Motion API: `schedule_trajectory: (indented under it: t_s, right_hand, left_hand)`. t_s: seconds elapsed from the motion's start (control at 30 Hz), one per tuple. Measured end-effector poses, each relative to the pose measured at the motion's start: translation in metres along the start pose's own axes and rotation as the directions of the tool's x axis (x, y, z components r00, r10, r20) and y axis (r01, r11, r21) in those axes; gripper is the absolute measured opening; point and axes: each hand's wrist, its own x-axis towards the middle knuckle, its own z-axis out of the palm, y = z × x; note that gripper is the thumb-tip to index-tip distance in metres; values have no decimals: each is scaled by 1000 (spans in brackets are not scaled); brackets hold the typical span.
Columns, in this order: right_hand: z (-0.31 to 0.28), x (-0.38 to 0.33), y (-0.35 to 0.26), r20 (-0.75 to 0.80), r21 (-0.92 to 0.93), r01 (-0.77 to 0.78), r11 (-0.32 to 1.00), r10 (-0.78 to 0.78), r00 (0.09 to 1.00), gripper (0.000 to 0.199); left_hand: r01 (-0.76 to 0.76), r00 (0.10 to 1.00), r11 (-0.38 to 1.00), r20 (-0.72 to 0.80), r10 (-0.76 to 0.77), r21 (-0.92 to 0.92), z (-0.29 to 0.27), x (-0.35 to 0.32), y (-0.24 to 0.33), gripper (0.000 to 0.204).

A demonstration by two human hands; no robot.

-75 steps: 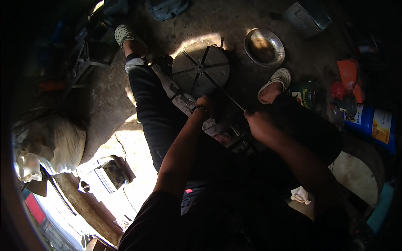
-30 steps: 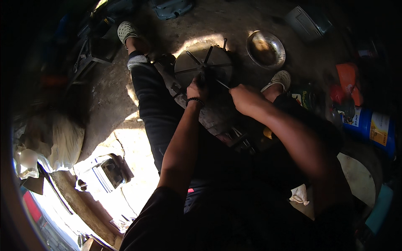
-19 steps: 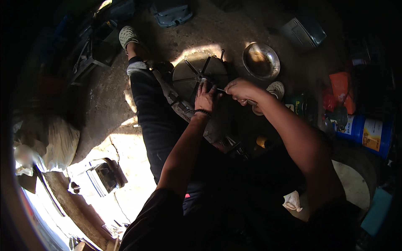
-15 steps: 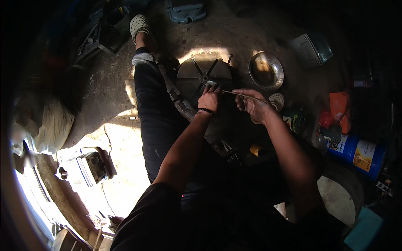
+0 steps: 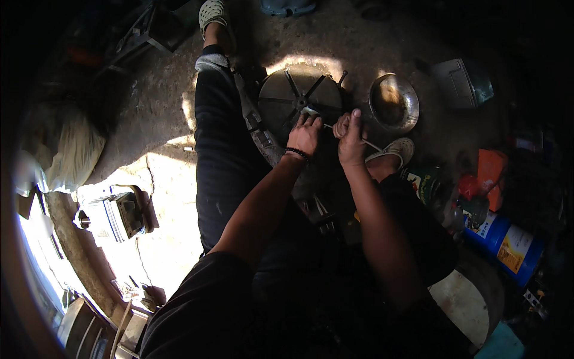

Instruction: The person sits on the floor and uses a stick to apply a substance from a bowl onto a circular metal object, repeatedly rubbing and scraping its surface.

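Note:
A round, dark metal rotary table (image 5: 278,96) with slots running out from its centre lies on the floor between my legs. My left hand (image 5: 304,136) rests at its near side, fingers bent down together over a small pale piece (image 5: 310,110); what they grip is mostly hidden. My right hand (image 5: 351,134) is closed in a fist, thumb up, round a thin metal rod (image 5: 373,145). One end of the rod reaches my left fingers, and the other sticks out past my right wrist. A short handle (image 5: 342,78) stands at the rotary table's far right edge.
A shallow metal bowl (image 5: 411,107) sits right of the rotary table. A grey case (image 5: 454,84) is farther right. At the right lie an orange box (image 5: 490,170) and a blue bucket (image 5: 487,239). A machine vise (image 5: 122,212) stands in sunlight at the left.
My right hand has gone from loosely open fingers on the rod to a fist round it with the thumb up. My left hand stays at the rotary table. The view has shifted slightly.

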Motion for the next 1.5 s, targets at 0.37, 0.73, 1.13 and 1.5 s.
schedule_trajectory:
  t_s: [0.37, 0.73, 1.13, 1.5]
  right_hand:
    - [-43, -45, -3, -69, 130, -61, 990, 70, 995, 41]
    - [-66, -96, -50, -238, 103, 116, 988, -89, 967, 49]
    - [-41, -88, -67, -128, 161, 240, 957, -221, 967, 53]
    - [-51, -92, -55, -93, 80, 126, 989, -118, 989, 58]
  left_hand:
    - [-13, 937, 999, 347, 27, -44, -3, -33, 30, 27]
    - [-154, 881, 960, 407, 241, -234, -19, -53, 86, 28]
    - [77, 990, 944, -86, -110, -320, -33, -36, 30, 21]
    - [269, 746, 344, -31, -665, -900, -22, 6, -30, 16]
